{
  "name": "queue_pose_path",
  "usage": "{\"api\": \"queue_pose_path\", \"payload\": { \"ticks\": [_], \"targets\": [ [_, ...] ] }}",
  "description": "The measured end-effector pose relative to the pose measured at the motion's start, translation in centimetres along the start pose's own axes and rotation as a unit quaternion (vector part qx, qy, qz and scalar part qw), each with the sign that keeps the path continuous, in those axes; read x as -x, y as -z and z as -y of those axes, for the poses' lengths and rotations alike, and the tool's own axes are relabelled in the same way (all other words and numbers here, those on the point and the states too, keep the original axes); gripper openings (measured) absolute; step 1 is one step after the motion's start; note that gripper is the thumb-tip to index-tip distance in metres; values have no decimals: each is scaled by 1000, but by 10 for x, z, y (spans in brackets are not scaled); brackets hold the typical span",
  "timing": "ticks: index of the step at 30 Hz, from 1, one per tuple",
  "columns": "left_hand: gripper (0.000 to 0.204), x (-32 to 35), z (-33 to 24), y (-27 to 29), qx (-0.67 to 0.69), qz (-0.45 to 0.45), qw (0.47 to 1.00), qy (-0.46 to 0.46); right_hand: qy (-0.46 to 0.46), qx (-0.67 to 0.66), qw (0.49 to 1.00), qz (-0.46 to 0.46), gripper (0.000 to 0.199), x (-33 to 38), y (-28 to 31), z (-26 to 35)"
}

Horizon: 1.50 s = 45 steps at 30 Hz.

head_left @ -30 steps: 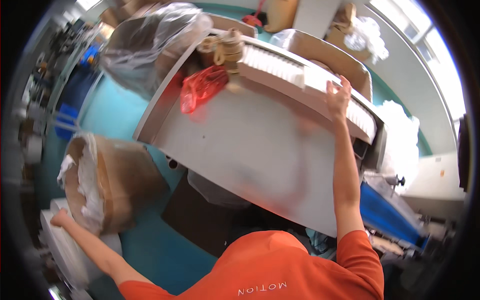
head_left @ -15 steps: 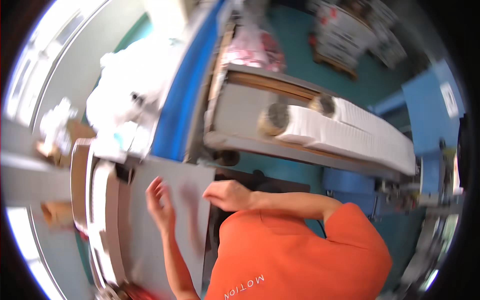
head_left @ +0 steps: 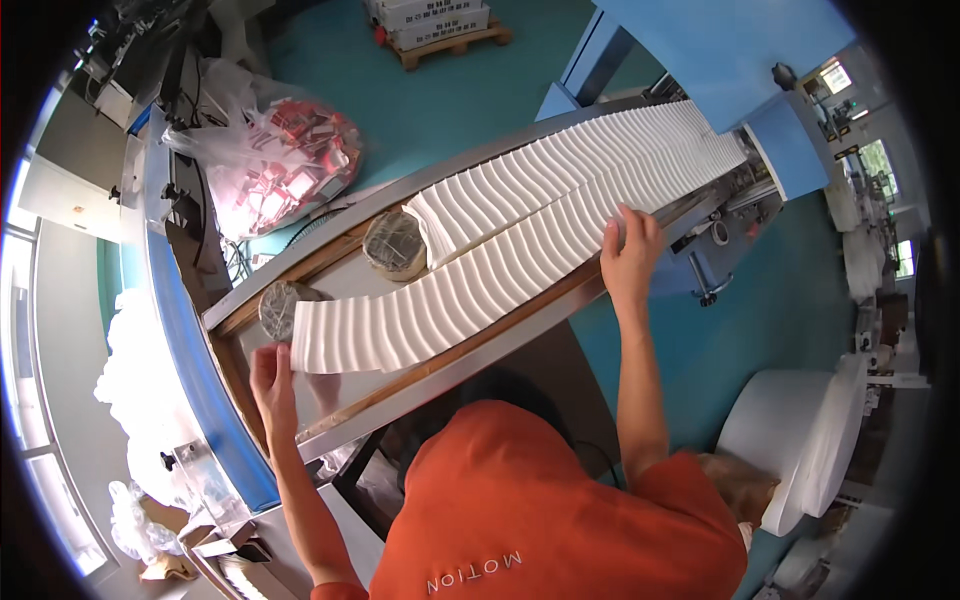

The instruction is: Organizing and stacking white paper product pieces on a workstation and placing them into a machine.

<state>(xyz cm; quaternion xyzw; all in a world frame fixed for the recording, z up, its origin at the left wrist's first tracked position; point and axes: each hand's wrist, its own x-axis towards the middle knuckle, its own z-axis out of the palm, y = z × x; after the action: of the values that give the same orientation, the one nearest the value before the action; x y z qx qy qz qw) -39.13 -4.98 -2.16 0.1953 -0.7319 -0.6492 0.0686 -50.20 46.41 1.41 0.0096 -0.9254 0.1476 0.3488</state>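
Two long rows of thin white folded pieces stand packed side by side in a shallow metal-edged trough. The near row (head_left: pixel 450 305) bends toward the left, and the far row (head_left: pixel 520 180) ends further in. A round block wrapped in clear film (head_left: pixel 395 247) sits against the far row's end; a second wrapped round block (head_left: pixel 284 308) is at the near row's end. My left hand (head_left: pixel 272 385) has its fingers bent together at this second block's lower edge, beside the row's end. My right hand (head_left: pixel 632 258) is open at the near row's side, thumb apart from the fingers.
A blue machine (head_left: pixel 720 60) stands at the trough's far right end. Behind the trough lies a clear bag of red and white pieces (head_left: pixel 300 165). A blue-edged conveyor (head_left: pixel 215 400) runs along the left. Large white rolls (head_left: pixel 790 430) stand at the right.
The view has swung round to the trough. Both hands have moved from above the grey tabletop to the near white row, the left at its end and the right along its side.
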Motion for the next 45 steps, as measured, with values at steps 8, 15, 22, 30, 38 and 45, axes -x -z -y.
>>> {"api": "queue_pose_path", "payload": {
  "ticks": [8,15,22,30,38,45],
  "targets": [
    [50,39,-36,-39,-91,139,985,40,34,1,999,-17,13,-6,-7,0],
    [54,51,-42,-28,-19,37,989,145,57,-96,988,103,8,7,-9,31],
    [59,50,-51,-3,-76,68,987,124,-138,-209,873,419,87,6,-5,89],
    [75,85,-63,18,17,10,995,97,-208,-459,786,357,63,36,26,138],
    [93,387,-29,71,215,-453,863,65,191,-523,676,483,105,87,34,325],
    [76,537,37,-85,351,-756,531,152,578,-392,239,675,110,352,33,577]
  ]
}}
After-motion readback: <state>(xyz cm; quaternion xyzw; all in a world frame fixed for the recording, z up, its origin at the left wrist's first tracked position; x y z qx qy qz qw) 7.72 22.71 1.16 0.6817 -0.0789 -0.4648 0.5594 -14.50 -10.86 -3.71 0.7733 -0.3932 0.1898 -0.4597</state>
